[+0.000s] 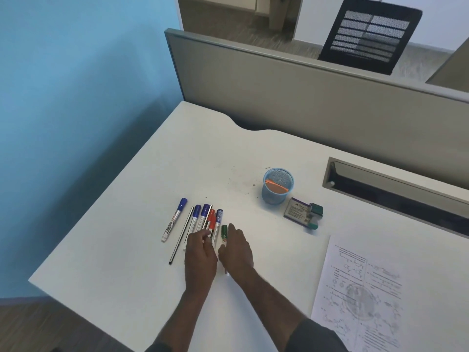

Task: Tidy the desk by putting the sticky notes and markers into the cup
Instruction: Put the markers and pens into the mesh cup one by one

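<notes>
A blue mesh cup (278,194) stands on the white desk (142,189) with orange sticky notes (276,187) inside it. To its left lies a row of markers (206,219) with blue and red caps, plus one blue-capped marker (175,219) apart at the far left. My left hand (200,252) rests on the lower ends of the middle markers, fingers curled over them. My right hand (236,250) lies over a green-capped marker (224,232), whose body it hides; whether it grips the marker is unclear.
A thin black pen (181,236) lies among the markers. A small purple box with a green part (303,213) sits right of the cup. A printed sheet (360,298) lies at the near right. A cable slot (396,189) and a grey partition (304,97) bound the back.
</notes>
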A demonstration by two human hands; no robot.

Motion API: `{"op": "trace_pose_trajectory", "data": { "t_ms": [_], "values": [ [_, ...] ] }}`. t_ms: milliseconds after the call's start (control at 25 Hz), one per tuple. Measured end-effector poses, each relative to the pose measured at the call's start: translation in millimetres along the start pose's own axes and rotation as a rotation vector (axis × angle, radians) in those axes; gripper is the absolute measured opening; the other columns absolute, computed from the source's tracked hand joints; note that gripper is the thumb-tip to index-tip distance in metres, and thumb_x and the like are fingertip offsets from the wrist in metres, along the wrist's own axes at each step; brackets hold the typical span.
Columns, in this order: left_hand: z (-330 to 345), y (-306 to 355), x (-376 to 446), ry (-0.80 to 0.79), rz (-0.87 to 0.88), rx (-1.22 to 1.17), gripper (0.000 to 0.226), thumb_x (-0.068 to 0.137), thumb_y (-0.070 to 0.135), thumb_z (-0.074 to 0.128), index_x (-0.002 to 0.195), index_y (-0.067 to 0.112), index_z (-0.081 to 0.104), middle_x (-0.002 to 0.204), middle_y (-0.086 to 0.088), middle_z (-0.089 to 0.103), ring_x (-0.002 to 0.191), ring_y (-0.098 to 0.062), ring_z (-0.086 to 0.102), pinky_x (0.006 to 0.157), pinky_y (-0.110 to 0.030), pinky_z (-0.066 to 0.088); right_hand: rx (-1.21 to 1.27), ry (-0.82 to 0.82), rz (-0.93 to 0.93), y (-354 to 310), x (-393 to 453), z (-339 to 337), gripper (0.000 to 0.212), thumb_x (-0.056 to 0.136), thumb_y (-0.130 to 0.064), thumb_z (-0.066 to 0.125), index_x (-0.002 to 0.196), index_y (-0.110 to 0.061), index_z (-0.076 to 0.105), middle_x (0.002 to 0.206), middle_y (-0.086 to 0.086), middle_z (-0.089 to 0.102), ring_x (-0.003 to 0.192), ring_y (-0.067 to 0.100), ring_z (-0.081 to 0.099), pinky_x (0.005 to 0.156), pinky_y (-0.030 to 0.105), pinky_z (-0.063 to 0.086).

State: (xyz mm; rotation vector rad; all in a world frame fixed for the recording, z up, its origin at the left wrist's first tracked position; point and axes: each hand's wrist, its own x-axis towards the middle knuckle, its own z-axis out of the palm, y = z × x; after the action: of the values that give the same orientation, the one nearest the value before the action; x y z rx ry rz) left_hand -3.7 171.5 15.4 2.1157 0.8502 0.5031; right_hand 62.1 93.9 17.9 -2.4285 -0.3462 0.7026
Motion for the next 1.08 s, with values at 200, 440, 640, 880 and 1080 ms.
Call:
{"op": "trace_pose_trajectory", "data": {
  "t_ms": [200, 440, 640, 880, 1080],
  "values": [
    [3.5, 10.8, 7.1, -0.227, -0.091, -0.117, 0.032, 0.097, 0.024, 0.063, 0.129, 0.025, 0.059, 0.102, 0.01, 0.067, 0.091, -0.006, 0.066, 0.074, -0.015, 0.052, 0.1, 0.072, -0.106, 11.2, -10.0, -15.5, 0.053, 0.099, -0.036, 0.049, 0.147, -0.017, 0.037, 0.136, 0.001, 0.054, 0.119, 0.018, 0.056, 0.099, 0.03, 0.044],
    [7.7, 43.3, 26.9, -0.339, -0.035, -0.166, 0.038, 0.094, 0.022, 0.068, 0.129, 0.028, 0.058, 0.084, 0.011, 0.069, 0.075, 0.004, 0.067, 0.067, -0.016, 0.055, 0.177, 0.251, -0.204, 28.7, -23.9, -45.0, 0.047, 0.096, -0.045, 0.054, 0.139, -0.029, 0.041, 0.114, -0.014, 0.058, 0.081, 0.006, 0.061, 0.07, 0.022, 0.05],
    [10.2, 98.8, 58.6, -0.111, 0.169, -0.267, 0.036, 0.092, 0.021, 0.068, 0.12, 0.037, 0.051, 0.087, 0.017, 0.069, 0.084, 0.004, 0.066, 0.067, -0.007, 0.047, 0.149, 0.418, -0.086, 68.0, -42.5, -35.0, 0.043, 0.098, -0.049, 0.047, 0.137, -0.031, 0.046, 0.13, -0.013, 0.059, 0.113, 0.007, 0.06, 0.101, 0.029, 0.049],
    [33.7, 149.1, 90.9, -0.055, 0.359, -0.22, 0.027, 0.097, 0.026, 0.06, 0.119, 0.028, 0.044, 0.103, 0.009, 0.07, 0.091, -0.01, 0.068, 0.076, -0.027, 0.057, -0.328, 0.36, -0.033, 126.0, -50.3, -8.7, 0.076, 0.098, -0.06, 0.029, 0.156, -0.012, 0.02, 0.166, 0.005, 0.006, 0.153, 0.026, 0.002, 0.122, 0.046, 0.008],
    [53.8, 149.6, 103.7, -0.152, 0.456, -0.013, 0.023, 0.1, 0.026, 0.056, 0.12, 0.024, 0.045, 0.107, 0.003, 0.072, 0.094, -0.023, 0.069, 0.076, -0.041, 0.058, -0.357, 0.341, 0.0, 134.4, -48.2, -1.7, 0.078, 0.098, -0.062, 0.029, 0.157, -0.011, 0.017, 0.167, 0.003, 0.0, 0.153, 0.025, -0.002, 0.123, 0.047, 0.008]
  ]
}}
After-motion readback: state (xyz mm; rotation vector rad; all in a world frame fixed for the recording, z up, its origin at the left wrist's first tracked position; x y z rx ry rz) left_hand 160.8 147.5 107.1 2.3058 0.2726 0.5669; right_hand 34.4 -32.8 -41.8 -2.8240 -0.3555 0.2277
